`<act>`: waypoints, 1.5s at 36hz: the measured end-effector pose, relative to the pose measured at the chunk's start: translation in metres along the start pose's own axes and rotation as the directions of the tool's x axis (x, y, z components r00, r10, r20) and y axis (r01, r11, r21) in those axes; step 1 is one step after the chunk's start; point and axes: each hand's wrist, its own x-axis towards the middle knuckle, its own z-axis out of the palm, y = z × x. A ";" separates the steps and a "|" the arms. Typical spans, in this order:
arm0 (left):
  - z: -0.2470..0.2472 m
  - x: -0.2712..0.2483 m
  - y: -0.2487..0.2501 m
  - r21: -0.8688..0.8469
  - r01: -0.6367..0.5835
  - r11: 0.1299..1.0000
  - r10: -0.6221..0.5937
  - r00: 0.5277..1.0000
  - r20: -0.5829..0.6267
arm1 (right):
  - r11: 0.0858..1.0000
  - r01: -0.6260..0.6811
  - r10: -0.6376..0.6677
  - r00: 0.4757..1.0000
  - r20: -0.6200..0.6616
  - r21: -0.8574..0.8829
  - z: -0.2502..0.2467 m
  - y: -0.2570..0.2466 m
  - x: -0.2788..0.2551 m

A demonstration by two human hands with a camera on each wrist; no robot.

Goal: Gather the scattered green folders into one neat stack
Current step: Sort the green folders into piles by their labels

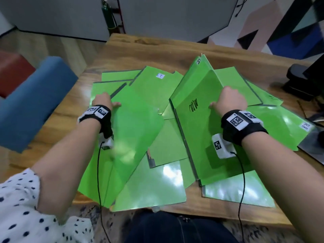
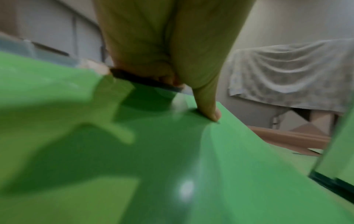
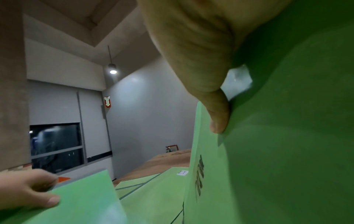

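Note:
Several green folders (image 1: 158,92) lie scattered and overlapping on the wooden table (image 1: 157,48). My left hand (image 1: 105,102) grips the far edge of one glossy folder (image 1: 133,130) and holds it tilted off the pile, thumb (image 2: 210,109) on top. My right hand (image 1: 229,100) grips a bundle of folders (image 1: 198,120) with black scribble on the cover, raised on edge; its thumb (image 3: 218,115) presses the cover. The fingers of both hands are hidden behind the folders. More folders (image 1: 273,123) lie flat at the right, and one (image 1: 152,188) overhangs the near edge.
A blue bench (image 1: 33,102) and a red seat (image 1: 12,71) stand left of the table. A black device (image 1: 301,79) sits at the table's right edge. A green cylinder on a red cart (image 1: 110,16) stands behind. Cables run from both wrists.

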 end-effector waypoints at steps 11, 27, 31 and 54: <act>0.060 0.046 -0.094 0.112 0.058 0.992 -0.085 0.962 0.260 | 0.991 -0.031 0.020 0.996 -0.082 -0.131 0.008 -0.030 -0.013; 0.067 0.057 -0.093 0.081 0.172 0.982 -0.185 0.963 0.196 | 0.986 -0.039 0.027 0.997 -0.076 -0.161 0.004 -0.031 -0.025; 0.029 0.021 -0.064 0.060 0.159 0.985 -0.167 0.973 0.162 | 0.986 -0.039 0.030 0.998 -0.061 -0.164 0.005 -0.029 -0.023; -0.087 -0.077 0.126 -0.157 -0.350 0.924 0.319 0.928 -0.191 | 0.990 -0.042 0.053 0.995 -0.081 0.131 -0.050 0.064 0.011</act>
